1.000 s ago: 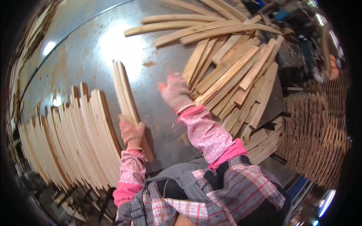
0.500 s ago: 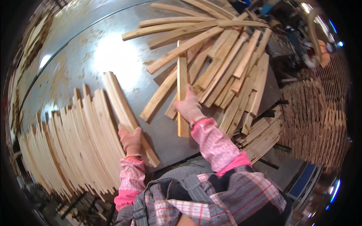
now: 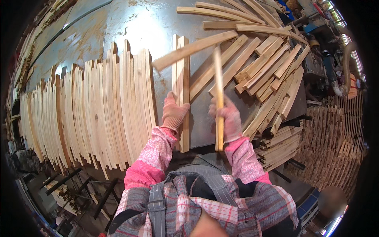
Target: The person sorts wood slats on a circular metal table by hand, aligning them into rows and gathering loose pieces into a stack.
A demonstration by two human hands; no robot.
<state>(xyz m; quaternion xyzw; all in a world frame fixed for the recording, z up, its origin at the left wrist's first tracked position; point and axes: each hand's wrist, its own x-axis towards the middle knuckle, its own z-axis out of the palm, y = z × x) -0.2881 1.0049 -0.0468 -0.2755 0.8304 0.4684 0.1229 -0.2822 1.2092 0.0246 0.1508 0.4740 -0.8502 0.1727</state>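
Observation:
My left hand, in a work glove, is closed around a small bundle of pale wooden strips lying on the metal table. My right hand, gloved too, grips a single wooden strip raised on edge to the right of the bundle. One loose slat lies slantwise across the far part of the bundle. On my left, a long row of strips lies side by side. Curved and straight pieces form a loose heap on the right.
The metal table carries sawdust patches and a bright glare. Below its right edge sits a stack of strips, with taller stacked wood beyond. A machine with a hose stands at the far right. Dark metal bars show at lower left.
My right hand has lifted its strip and turned it on edge. The bundle under my left hand has swung from slanted to nearly straight ahead. The whole view has shifted.

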